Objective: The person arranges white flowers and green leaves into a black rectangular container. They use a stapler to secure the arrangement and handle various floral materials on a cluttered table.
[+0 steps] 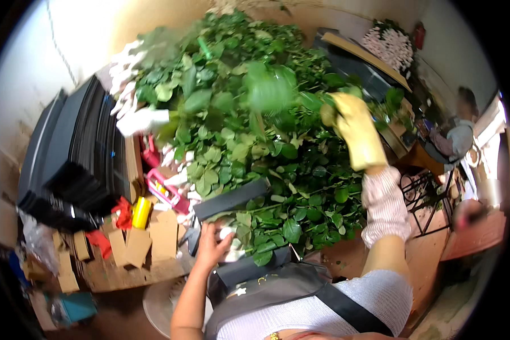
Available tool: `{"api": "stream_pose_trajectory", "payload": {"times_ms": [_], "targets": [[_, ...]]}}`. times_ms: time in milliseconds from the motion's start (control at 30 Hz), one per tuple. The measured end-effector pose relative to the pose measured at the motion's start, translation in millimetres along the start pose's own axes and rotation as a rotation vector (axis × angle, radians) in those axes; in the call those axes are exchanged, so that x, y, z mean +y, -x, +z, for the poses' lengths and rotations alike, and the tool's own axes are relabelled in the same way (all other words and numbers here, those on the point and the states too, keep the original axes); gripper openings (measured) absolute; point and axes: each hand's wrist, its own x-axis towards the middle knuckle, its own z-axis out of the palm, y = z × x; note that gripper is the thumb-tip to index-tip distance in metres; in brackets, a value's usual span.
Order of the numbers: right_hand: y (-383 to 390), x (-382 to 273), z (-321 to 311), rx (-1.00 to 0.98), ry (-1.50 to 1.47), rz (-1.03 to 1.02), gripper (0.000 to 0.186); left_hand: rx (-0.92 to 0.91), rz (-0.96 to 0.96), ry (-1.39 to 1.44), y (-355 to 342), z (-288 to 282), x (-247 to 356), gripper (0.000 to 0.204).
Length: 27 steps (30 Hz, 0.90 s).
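**Gloved hand in the foliage, bare hand at the stem ends**

A big heap of leafy green stems (249, 130) fills the middle of the frame, piled on a cluttered counter (113, 272). The stems run roughly from lower centre up toward the upper middle — cut ends near the person's body, leaves and wrapped white flower heads (131, 96) fanning away to the upper left.

The right hand (354, 133), in a yellow glove with a striped sleeve cover below it, sits at the right of centre, its grip closed around leafy stems at the edge of the heap. The left hand (212, 243), bare, lies at lower centre, fingers curled at the stem ends beside a dark flat strip (229, 199); whether it is clamped on anything I cannot tell. It is the nearer hand to the cut ends; the gloved one is nearer the leaves.

Left of centre stand a stack of dark sheets (73, 158), cardboard tags (136, 241) and a yellow roll (141, 212).
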Motion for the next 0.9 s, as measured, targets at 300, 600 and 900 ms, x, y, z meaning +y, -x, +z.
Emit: {"api": "stream_pose_trajectory", "payload": {"times_ms": [300,600,900], "targets": [[219,-25,17,-0.758,-0.141,0.157,0.031,-0.087,-0.005,0.148,0,3,10,0.046],[27,-201,-26,-0.627,-0.379,0.043,0.043,-0.007,-0.026,0.016,4,-4,20,0.04],[55,-256,76,-0.976,-0.185,-0.064,0.025,0.022,0.062,0.018,4,5,12,0.051]]}}
